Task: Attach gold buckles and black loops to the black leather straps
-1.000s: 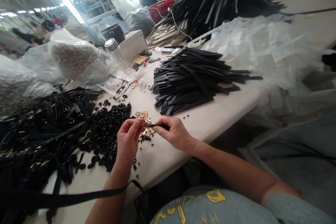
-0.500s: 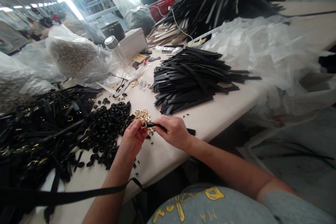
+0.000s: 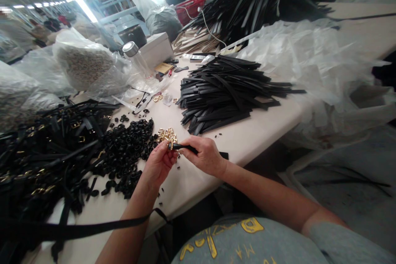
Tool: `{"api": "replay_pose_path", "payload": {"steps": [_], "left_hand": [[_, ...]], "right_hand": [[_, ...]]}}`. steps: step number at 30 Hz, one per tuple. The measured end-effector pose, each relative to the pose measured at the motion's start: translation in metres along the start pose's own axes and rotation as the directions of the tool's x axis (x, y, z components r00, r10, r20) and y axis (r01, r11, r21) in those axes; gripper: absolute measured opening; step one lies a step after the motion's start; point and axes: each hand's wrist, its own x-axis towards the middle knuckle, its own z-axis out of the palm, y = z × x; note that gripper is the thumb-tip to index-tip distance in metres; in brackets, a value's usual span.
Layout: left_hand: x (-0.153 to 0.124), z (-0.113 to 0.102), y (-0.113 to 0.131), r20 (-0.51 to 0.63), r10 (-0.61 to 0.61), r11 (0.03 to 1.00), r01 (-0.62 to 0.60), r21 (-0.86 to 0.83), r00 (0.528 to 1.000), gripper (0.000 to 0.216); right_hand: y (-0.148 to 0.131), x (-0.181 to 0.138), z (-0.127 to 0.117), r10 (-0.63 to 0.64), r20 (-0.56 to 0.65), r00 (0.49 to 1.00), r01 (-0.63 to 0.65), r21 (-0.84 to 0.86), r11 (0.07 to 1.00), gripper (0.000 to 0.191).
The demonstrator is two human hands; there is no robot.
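Observation:
A small gold buckle (image 3: 170, 145) is pinched between the thumb and fingers of my left hand (image 3: 160, 161). My right hand (image 3: 204, 156) is closed around a black strap (image 3: 182, 147), whose narrow end meets the buckle. Whether that end passes through the buckle is too small to tell. The strap's other end shows past my right hand, over the table. Just beyond my fingers lies a little heap of gold buckles (image 3: 167, 134). To the left of my left hand spreads a pile of small black loops (image 3: 130, 148).
Flat black straps (image 3: 222, 86) are stacked beyond my right hand. On the left is a tangle of buckled straps (image 3: 46, 144), with a plastic bag of small pieces (image 3: 83, 62) behind it. A clear bottle (image 3: 137, 60) and crumpled plastic sheeting (image 3: 293, 49) stand farther back.
Both hands stay in nearly the same place. The buckle and the strap end have shifted and turned slightly between my fingers. The view has moved a little.

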Motion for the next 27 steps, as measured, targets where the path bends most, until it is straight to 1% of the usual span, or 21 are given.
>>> {"api": "replay_pose_path", "payload": {"steps": [2,4,6,8,10,11,13,15,17,19,21,22,24,25,27], "left_hand": [[-0.001,0.003,0.000,-0.018,0.065,0.998,-0.064,0.023,0.998,0.031],[-0.003,0.006,0.001,-0.020,0.169,0.984,-0.167,0.069,0.985,0.029],[-0.005,0.006,0.001,0.000,0.254,0.959,-0.252,0.128,0.967,0.026],[-0.007,0.004,0.000,0.035,0.295,0.937,-0.296,0.187,0.955,0.025],[-0.009,0.001,-0.001,0.101,0.322,0.907,-0.338,0.253,0.941,0.026],[-0.010,0.000,-0.002,0.143,0.341,0.883,-0.368,0.291,0.929,0.028],[-0.012,-0.001,-0.002,0.228,0.386,0.817,-0.447,0.364,0.894,0.030],[-0.014,0.000,-0.002,0.305,0.434,0.733,-0.529,0.428,0.848,0.030],[-0.015,0.001,0.000,0.378,0.473,0.614,-0.605,0.506,0.796,0.026],[-0.016,0.001,0.003,0.454,0.492,0.467,-0.666,0.582,0.742,0.022],[-0.016,0.001,0.007,0.517,0.501,0.336,-0.707,0.622,0.694,0.020],[-0.016,0.000,0.008,0.547,0.501,0.289,-0.725,0.625,0.671,0.021],[-0.015,-0.003,0.010,0.602,0.494,0.229,-0.762,0.606,0.628,0.026],[-0.015,-0.004,0.011,0.630,0.479,0.215,-0.778,0.591,0.611,0.028],[-0.015,-0.007,0.012,0.669,0.443,0.223,-0.796,0.563,0.597,0.031]], "right_hand": [[-0.001,0.000,0.001,0.048,0.007,0.999,-0.049,0.030,0.998,0.013],[-0.002,0.000,0.001,0.091,0.008,0.996,-0.092,0.064,0.994,0.012],[-0.003,0.001,0.000,0.125,0.006,0.992,-0.125,0.106,0.986,0.012],[-0.004,0.003,-0.002,0.173,0.019,0.985,-0.173,0.177,0.969,0.012],[-0.004,0.006,-0.005,0.267,0.095,0.959,-0.284,0.296,0.912,0.015],[-0.004,0.007,-0.006,0.324,0.155,0.933,-0.358,0.359,0.862,0.018],[-0.004,0.009,-0.010,0.415,0.275,0.867,-0.498,0.451,0.741,0.026],[-0.005,0.011,-0.013,0.455,0.345,0.821,-0.571,0.494,0.655,0.030],[-0.007,0.012,-0.016,0.447,0.396,0.802,-0.596,0.509,0.621,0.030],[-0.010,0.013,-0.019,0.419,0.448,0.789,-0.611,0.509,0.606,0.028],[-0.012,0.013,-0.021,0.402,0.487,0.775,-0.625,0.502,0.598,0.026],[-0.013,0.013,-0.022,0.400,0.501,0.767,-0.634,0.496,0.593,0.026],[-0.013,0.014,-0.023,0.405,0.528,0.746,-0.656,0.482,0.581,0.026],[-0.013,0.014,-0.024,0.408,0.543,0.734,-0.669,0.475,0.572,0.027],[-0.013,0.014,-0.025,0.410,0.567,0.715,-0.688,0.465,0.557,0.028]]}}
